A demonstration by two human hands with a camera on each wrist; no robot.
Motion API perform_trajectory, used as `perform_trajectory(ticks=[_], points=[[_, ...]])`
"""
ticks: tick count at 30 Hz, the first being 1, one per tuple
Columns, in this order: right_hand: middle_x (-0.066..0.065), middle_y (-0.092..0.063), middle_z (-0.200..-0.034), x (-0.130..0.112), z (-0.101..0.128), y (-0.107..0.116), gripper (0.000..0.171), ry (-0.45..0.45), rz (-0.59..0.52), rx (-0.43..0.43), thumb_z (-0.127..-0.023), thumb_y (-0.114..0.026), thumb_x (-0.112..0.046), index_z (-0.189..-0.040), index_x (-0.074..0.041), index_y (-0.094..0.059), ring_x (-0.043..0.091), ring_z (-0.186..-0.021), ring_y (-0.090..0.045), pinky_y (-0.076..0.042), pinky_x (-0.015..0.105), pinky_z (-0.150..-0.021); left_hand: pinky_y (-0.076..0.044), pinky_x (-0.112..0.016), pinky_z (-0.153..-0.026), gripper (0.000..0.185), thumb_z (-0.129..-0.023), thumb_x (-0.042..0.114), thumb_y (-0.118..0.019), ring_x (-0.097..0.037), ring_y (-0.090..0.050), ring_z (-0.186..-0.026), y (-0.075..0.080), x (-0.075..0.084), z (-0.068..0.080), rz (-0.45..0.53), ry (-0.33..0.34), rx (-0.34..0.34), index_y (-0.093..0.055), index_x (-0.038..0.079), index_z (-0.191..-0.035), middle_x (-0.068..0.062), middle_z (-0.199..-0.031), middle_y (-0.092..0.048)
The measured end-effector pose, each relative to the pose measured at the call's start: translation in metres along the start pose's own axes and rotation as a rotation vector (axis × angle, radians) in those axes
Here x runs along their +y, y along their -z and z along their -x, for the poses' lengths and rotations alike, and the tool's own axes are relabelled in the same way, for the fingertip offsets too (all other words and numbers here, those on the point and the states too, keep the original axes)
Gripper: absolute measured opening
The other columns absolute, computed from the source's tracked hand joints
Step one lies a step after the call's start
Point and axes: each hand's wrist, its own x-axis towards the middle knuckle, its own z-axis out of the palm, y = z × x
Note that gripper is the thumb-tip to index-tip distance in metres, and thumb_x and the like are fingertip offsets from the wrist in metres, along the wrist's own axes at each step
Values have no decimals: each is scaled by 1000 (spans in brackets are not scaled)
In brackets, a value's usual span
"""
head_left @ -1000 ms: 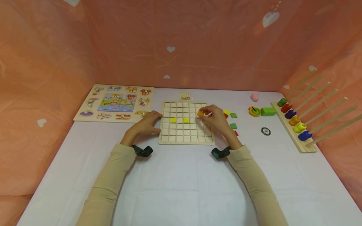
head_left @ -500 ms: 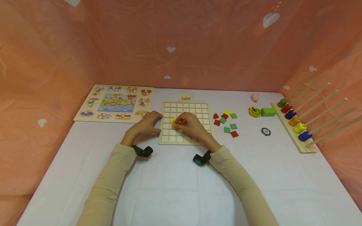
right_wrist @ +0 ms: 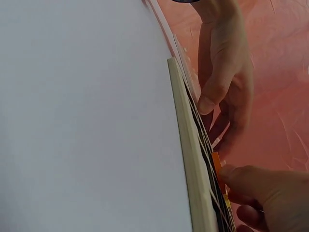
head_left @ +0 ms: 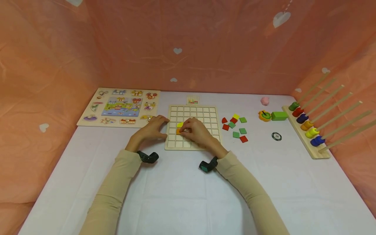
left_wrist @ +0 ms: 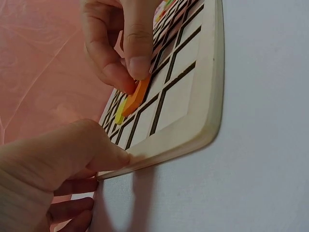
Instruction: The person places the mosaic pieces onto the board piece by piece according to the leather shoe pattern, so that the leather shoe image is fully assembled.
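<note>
A wooden grid board lies flat on the white table. My right hand pinches an orange tile between thumb and fingers, down at a cell on the board's left side. Just beyond that tile sits a yellow tile in its own cell. Part of the grid is covered by the right hand, including the cell where a second yellow tile showed earlier. My left hand rests at the board's left edge, its thumb touching the rim.
Loose red, green and yellow tiles lie right of the board. A small pattern card is behind it. A picture puzzle stands far left. Farther right are a green block, a round chip and a peg stand.
My right hand has carried the orange tile leftward across the board, then slightly nearer, to the cell in front of the yellow tile. The left hand has stayed at the board's edge.
</note>
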Motion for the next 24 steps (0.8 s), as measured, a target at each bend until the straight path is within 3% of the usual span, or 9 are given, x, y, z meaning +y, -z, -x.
perform_trajectory(ticks=[10, 18, 24], points=[[1, -66, -92, -1, -1, -2, 10, 7, 69, 41, -84, -69, -17, -88, -11, -75, 15, -91, -54, -45, 29, -81, -30, -48, -103, 63, -71, 14, -70, -37, -38, -117, 0, 1, -1, 6, 12, -5, -47, -6, -126, -23, -128, -46], [0, -65, -95, 1, 0, 7, 11, 15, 4, 1, -85, -66, -15, -92, -9, -72, 14, -91, -54, -45, 28, -81, -30, -48, -103, 63, -71, 14, -70, -37, -38, -116, -1, 0, -1, 1, 9, -10, -47, -7, -126, -23, -127, -46], [6, -63, -96, 16, 5, 28, 11, 8, -42, 65, -86, -65, -13, -94, -6, -67, 18, -83, -55, -47, 30, -73, -29, -48, -103, 63, -71, 14, -70, -38, -38, -116, 0, 0, 0, 0, 8, 0, -47, -8, -126, -24, -127, -46]])
